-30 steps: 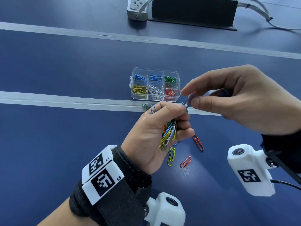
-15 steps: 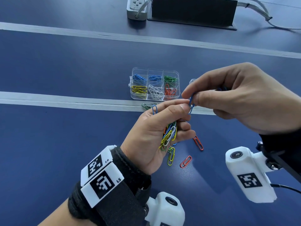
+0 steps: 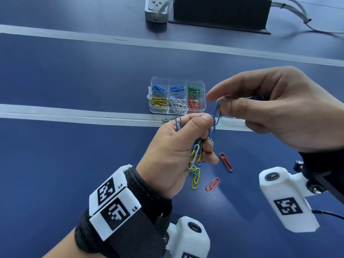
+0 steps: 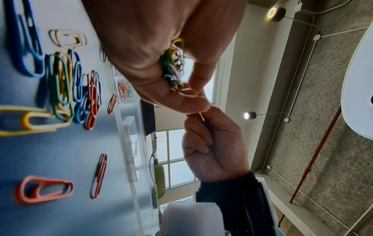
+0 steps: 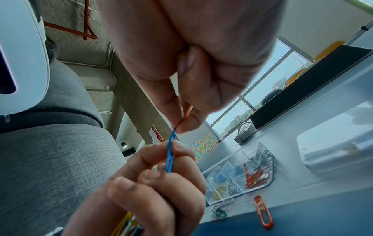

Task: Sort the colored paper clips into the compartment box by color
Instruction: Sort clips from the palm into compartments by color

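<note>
Power strip (image 3: pixel 156 8), black panel (image 3: pixel 220 11)

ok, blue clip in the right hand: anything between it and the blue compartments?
Nothing visible. The blue clip is pinched by the right hand just right of the open box; the left hand also pinches it.

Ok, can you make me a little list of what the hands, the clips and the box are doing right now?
left hand: grips a mixed bunch of clips
right hand: pinches a blue clip at the left fingertips
compartment box: blue, blue, green in the back row; yellow, white, red in front
table: two red clips and a yellow clip lie loose
</note>
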Motion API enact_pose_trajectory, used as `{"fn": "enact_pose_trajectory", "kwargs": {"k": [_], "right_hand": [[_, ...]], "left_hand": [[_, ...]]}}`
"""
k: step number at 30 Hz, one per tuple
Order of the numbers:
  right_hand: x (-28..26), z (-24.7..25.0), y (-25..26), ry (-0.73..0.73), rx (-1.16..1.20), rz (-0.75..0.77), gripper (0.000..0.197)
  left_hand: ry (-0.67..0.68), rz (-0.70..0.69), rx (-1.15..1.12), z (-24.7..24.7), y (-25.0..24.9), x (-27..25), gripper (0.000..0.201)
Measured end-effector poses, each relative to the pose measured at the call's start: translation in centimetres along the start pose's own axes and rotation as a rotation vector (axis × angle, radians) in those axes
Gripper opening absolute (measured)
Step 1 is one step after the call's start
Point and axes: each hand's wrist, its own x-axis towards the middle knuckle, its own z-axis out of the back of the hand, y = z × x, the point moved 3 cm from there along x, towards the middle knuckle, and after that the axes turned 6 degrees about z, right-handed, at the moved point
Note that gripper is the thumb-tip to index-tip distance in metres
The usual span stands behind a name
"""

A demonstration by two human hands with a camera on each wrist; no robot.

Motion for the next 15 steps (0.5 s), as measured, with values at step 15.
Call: {"fn": "enact_pose_trajectory", "kwargs": {"k": [15], "right_hand": [[-0.27,-0.79,0.45,0.107,-0.018,0.03,0.017]], "left_hand": [[-0.002,-0.015,0.015,0.02,-0.31,-0.22,0.008]]}}
